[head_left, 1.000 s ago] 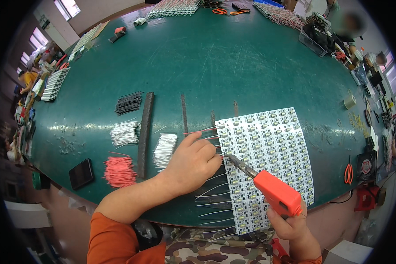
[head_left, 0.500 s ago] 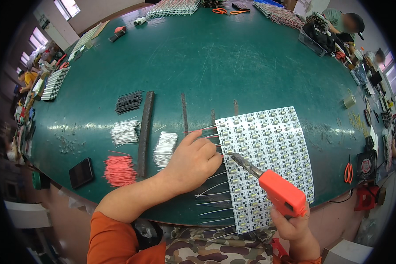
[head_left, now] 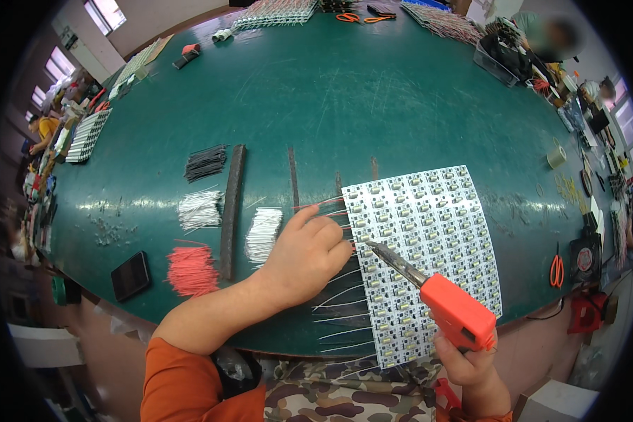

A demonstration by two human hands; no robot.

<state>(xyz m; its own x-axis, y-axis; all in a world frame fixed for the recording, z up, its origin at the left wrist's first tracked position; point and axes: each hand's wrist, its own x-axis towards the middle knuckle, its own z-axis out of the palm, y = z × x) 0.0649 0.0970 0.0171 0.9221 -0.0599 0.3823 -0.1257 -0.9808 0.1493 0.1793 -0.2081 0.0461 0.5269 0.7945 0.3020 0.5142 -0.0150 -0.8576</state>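
A white circuit-board panel (head_left: pixel 439 243) covered with rows of small components lies on the green table, with thin wires (head_left: pixel 341 305) sticking out from its left edge. My right hand (head_left: pixel 467 361) grips a red soldering gun (head_left: pixel 458 311) from below. Its dark tip rests on or just over the panel near the left edge. Beside that edge, my left hand (head_left: pixel 308 252) is closed in a pinch, a bit of red wire (head_left: pixel 354 247) showing at its fingertips. The index finger reaches toward other red and white wires farther up. Fingers cover part of the pinched wire.
Bundles of black wires (head_left: pixel 205 162), white wires (head_left: pixel 200 209) and red wires (head_left: pixel 193 271) lie left of a dark bar (head_left: pixel 233 211); more white wires (head_left: pixel 264 234) lie right of it. A phone (head_left: pixel 130 276) is near the front left, orange-handled scissors (head_left: pixel 556 271) at right.
The soldering gun has shifted slightly right and down. The panel has moved a little up and left in view, and my left hand stays pinched at its edge.
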